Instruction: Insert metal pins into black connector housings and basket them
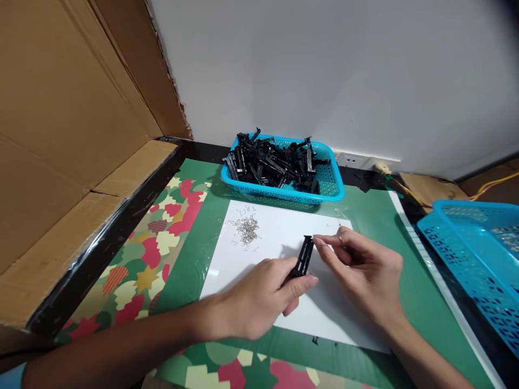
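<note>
My left hand grips the lower end of a long black plastic part, which tilts up and away over a white sheet. Close to the part's upper end, my right hand has its thumb and forefinger pinched together. Whatever sits between those fingertips is too small to make out. On the sheet's left side lies a loose pile of small thin bent metal wires, with several strays around it.
Behind the sheet, a blue basket holds many black plastic parts. Another blue basket stands at the right. Cardboard walls the left side. A socket and wires are at the back wall. Small black bits lie near the front.
</note>
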`<act>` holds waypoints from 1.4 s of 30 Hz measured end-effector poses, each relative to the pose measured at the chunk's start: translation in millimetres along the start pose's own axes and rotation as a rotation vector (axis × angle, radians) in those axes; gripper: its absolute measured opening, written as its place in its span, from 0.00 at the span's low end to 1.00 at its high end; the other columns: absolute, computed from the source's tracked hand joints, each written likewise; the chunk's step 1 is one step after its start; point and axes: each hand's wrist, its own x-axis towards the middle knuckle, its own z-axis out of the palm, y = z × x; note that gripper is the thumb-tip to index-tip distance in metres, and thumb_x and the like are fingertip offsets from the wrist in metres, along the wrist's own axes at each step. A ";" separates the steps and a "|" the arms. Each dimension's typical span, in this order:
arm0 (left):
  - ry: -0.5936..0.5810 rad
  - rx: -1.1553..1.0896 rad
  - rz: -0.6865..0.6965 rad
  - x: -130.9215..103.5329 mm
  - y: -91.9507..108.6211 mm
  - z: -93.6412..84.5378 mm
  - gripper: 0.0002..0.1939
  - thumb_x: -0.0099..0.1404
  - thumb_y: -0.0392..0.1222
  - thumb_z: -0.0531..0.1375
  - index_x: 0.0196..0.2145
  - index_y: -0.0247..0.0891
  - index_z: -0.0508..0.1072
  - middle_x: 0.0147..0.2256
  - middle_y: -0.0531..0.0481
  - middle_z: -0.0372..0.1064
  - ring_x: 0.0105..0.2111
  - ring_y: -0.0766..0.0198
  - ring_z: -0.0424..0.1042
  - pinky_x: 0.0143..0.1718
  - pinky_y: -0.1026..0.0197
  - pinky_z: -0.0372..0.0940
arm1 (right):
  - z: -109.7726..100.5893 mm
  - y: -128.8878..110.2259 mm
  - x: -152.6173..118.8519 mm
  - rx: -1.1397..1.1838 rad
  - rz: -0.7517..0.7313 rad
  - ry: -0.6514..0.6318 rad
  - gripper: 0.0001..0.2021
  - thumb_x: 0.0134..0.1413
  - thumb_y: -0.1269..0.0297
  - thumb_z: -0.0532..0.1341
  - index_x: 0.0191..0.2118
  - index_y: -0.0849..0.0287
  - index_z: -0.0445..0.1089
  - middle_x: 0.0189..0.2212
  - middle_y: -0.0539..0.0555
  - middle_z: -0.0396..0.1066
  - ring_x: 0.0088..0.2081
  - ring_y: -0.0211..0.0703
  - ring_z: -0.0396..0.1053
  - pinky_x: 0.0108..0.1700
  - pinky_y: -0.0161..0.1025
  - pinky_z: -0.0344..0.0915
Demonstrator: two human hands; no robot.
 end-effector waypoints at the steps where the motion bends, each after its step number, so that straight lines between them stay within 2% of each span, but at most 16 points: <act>1: -0.004 -0.004 -0.002 -0.4 0.5 -0.1 0.25 0.80 0.59 0.51 0.31 0.39 0.65 0.25 0.56 0.65 0.24 0.68 0.63 0.30 0.60 0.56 | 0.4 0.2 -0.4 0.007 0.001 0.004 0.06 0.67 0.66 0.68 0.35 0.55 0.79 0.23 0.43 0.52 0.24 0.35 0.53 0.29 0.38 0.51; 8: 0.019 -0.005 0.021 -0.7 -1.6 1.0 0.28 0.79 0.64 0.51 0.30 0.39 0.65 0.24 0.56 0.65 0.24 0.68 0.64 0.29 0.61 0.56 | 0.5 1.5 0.4 0.019 0.018 -0.041 0.07 0.67 0.65 0.68 0.35 0.56 0.79 0.23 0.44 0.52 0.25 0.36 0.53 0.29 0.38 0.51; 13: 0.056 0.026 0.054 0.0 -2.6 2.1 0.27 0.80 0.63 0.50 0.31 0.39 0.65 0.25 0.56 0.65 0.26 0.68 0.65 0.31 0.60 0.56 | -1.0 1.6 2.5 0.027 0.087 -0.064 0.10 0.67 0.61 0.68 0.33 0.57 0.78 0.22 0.45 0.53 0.25 0.37 0.52 0.28 0.39 0.50; 19: 0.060 0.009 -0.001 0.4 -1.0 1.4 0.29 0.78 0.65 0.50 0.30 0.39 0.63 0.24 0.57 0.62 0.24 0.68 0.61 0.27 0.61 0.53 | -9.0 4.9 8.0 0.047 0.223 -0.254 0.14 0.67 0.54 0.66 0.32 0.57 0.77 0.21 0.47 0.62 0.24 0.38 0.53 0.26 0.38 0.50; 22: 0.061 0.009 -0.043 1.4 -2.7 -1.3 0.31 0.76 0.70 0.49 0.29 0.39 0.63 0.23 0.56 0.62 0.23 0.68 0.61 0.26 0.61 0.53 | -13.5 3.3 11.9 -0.048 0.163 -0.376 0.15 0.71 0.54 0.61 0.36 0.57 0.78 0.20 0.47 0.62 0.23 0.38 0.54 0.26 0.37 0.51; 26: 0.062 0.065 -0.071 3.1 -4.0 -6.3 0.34 0.75 0.72 0.47 0.27 0.39 0.63 0.22 0.55 0.62 0.22 0.67 0.62 0.25 0.61 0.53 | -15.3 1.2 16.7 -0.120 0.087 -0.467 0.18 0.74 0.56 0.57 0.38 0.58 0.80 0.25 0.51 0.74 0.23 0.38 0.63 0.26 0.37 0.58; 29: 0.046 0.117 -0.080 3.9 -2.5 -8.6 0.34 0.76 0.72 0.48 0.27 0.39 0.63 0.22 0.54 0.63 0.23 0.66 0.63 0.26 0.60 0.54 | -14.6 3.9 18.4 -0.127 0.068 -0.501 0.17 0.75 0.57 0.56 0.41 0.58 0.81 0.29 0.53 0.79 0.25 0.40 0.69 0.28 0.38 0.62; 32: 0.031 0.153 -0.079 4.6 -0.8 -9.4 0.34 0.76 0.72 0.48 0.26 0.39 0.63 0.22 0.54 0.64 0.23 0.66 0.64 0.27 0.60 0.54 | -14.3 8.1 18.4 -0.115 0.080 -0.505 0.16 0.75 0.57 0.57 0.46 0.56 0.82 0.31 0.53 0.81 0.28 0.42 0.72 0.29 0.38 0.64; 35: 0.022 0.161 -0.087 5.1 -0.3 -9.4 0.34 0.76 0.71 0.48 0.27 0.39 0.63 0.22 0.54 0.64 0.23 0.66 0.64 0.28 0.60 0.55 | -14.8 9.6 18.2 -0.108 0.098 -0.487 0.14 0.74 0.56 0.59 0.48 0.55 0.81 0.29 0.51 0.79 0.26 0.41 0.70 0.28 0.38 0.62; 39: 0.010 0.155 -0.095 5.4 0.6 -10.2 0.34 0.77 0.70 0.47 0.26 0.39 0.62 0.21 0.55 0.63 0.22 0.66 0.63 0.27 0.60 0.55 | -18.2 6.9 20.2 -0.090 0.111 -0.342 0.16 0.75 0.54 0.58 0.43 0.55 0.81 0.34 0.54 0.79 0.32 0.44 0.73 0.32 0.39 0.64; 42: -0.024 0.130 -0.108 5.7 2.6 -12.0 0.33 0.77 0.70 0.48 0.25 0.39 0.61 0.20 0.55 0.61 0.21 0.67 0.61 0.26 0.60 0.54 | -22.1 6.5 22.9 -0.075 0.071 -0.262 0.16 0.76 0.53 0.57 0.46 0.52 0.81 0.42 0.55 0.77 0.40 0.46 0.75 0.38 0.41 0.66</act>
